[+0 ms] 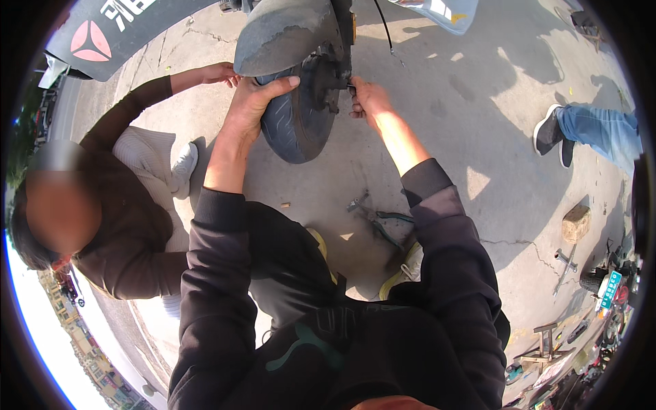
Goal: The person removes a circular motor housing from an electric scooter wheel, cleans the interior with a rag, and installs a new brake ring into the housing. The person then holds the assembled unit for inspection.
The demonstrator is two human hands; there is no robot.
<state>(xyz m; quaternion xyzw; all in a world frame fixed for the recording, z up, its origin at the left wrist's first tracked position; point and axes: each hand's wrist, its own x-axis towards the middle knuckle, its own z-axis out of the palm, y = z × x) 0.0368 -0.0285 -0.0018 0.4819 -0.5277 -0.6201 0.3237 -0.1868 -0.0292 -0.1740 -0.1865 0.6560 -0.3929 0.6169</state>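
My left hand [254,102] is wrapped round the upper side of a black front tire [294,133], just under a worn, dusty mudguard [287,34], with its thumb lying across the tread. My right hand [369,99] is closed at the dark fork end [338,75] by the wheel's hub, on a small metal piece that I cannot make out. On the ground below lie green-handled pliers [389,232] and some metal tools [357,203], near my feet.
A co-worker crouches on the left [123,232], their hand [222,72] beside the mudguard. A person's jeans and sneakers [591,130] are at the right, with a concrete block [576,221], a cross wrench [566,263] and a wooden stool [547,342]. A dark panel [130,48] overhangs top left.
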